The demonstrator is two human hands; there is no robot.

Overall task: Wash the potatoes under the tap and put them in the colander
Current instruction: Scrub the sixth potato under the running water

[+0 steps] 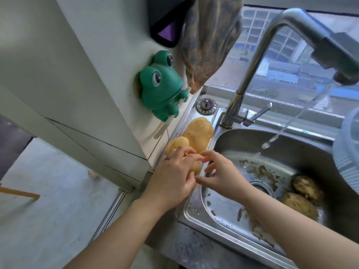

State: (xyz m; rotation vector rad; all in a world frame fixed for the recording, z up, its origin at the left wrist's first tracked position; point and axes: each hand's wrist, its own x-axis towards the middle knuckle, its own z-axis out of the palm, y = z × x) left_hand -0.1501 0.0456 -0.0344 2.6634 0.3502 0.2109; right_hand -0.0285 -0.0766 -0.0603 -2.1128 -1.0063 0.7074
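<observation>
- The sink is showing brushed stainless metal, wet and glinting, with gritty brown soil smeared on its floor.
- The tap is gleaming as satin-finished metal.
- The large potato and the small potato are looking smooth-skinned and pale yellow.
- The soiled potatoes are looking rough and matt under caked earth.
- The frog is shining as glossy green plastic.
- The hanging cloth is looking like soft, crumpled, patterned fabric.
- The colander is showing pale, ribbed plastic.
</observation>
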